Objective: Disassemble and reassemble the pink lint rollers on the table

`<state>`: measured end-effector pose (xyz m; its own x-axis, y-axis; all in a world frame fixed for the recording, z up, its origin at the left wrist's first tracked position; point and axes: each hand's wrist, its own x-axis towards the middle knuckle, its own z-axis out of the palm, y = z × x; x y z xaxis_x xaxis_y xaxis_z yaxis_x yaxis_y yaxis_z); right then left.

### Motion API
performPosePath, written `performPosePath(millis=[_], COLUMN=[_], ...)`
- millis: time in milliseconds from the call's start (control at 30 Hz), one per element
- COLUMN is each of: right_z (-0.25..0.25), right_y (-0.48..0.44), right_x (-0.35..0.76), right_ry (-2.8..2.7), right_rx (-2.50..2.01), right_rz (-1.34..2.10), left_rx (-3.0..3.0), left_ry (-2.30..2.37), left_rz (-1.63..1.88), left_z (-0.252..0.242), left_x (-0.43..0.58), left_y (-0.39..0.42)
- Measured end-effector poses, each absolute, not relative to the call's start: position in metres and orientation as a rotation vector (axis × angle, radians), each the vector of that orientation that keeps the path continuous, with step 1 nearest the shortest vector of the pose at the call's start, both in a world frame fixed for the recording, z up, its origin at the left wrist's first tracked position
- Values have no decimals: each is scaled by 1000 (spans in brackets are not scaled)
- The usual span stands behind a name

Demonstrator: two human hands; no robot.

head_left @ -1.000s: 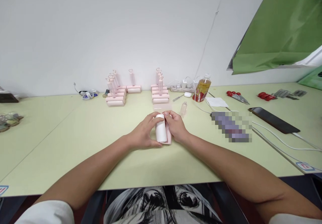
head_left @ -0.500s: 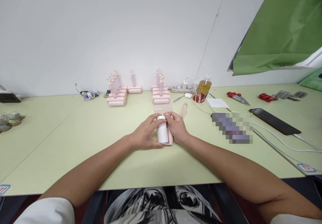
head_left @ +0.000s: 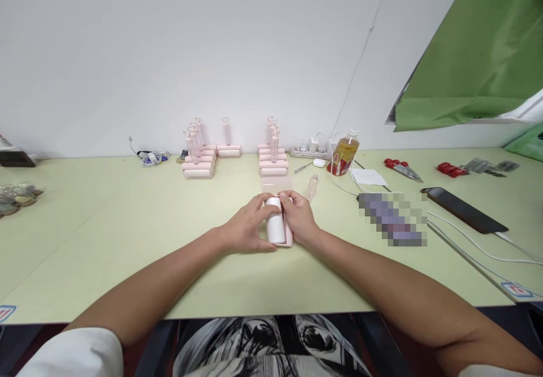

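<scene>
My left hand (head_left: 250, 227) is closed around a white sticky-paper roll (head_left: 275, 224), thumb at its near end and fingers at its far end. Right beside the roll is a pink lint roller housing (head_left: 289, 233), partly hidden behind it. My right hand (head_left: 300, 217) grips this housing at its far right side, fingertips near the top of the roll. Just beyond my hands lies a clear pinkish cover (head_left: 276, 183). A small translucent pink handle (head_left: 313, 186) lies a little to the right of it.
Several pink lint rollers (head_left: 197, 170) with upright handles stand along the wall, with another group (head_left: 274, 168) nearer the middle. To the right are a drink bottle (head_left: 343, 154), a power strip (head_left: 311, 152), red-handled tools (head_left: 402, 168), a phone (head_left: 464, 210) and white cables.
The view has shifted slightly. Both hands keep their hold on the roll and the pink housing, with hardly any visible movement.
</scene>
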<state>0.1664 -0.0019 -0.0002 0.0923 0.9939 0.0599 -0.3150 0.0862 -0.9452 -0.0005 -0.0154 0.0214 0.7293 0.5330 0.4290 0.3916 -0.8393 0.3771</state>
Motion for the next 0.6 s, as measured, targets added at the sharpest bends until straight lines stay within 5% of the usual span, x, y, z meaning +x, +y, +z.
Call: performPosePath(millis=[600], right_z=[-2], right_y=[-1], right_x=[170], right_ry=[-971], right_rx=[-938], right_rz=[1247], left_rx=[2582], left_ry=[711], left_rz=[700], left_z=[16], left_x=[3], left_y=[-18])
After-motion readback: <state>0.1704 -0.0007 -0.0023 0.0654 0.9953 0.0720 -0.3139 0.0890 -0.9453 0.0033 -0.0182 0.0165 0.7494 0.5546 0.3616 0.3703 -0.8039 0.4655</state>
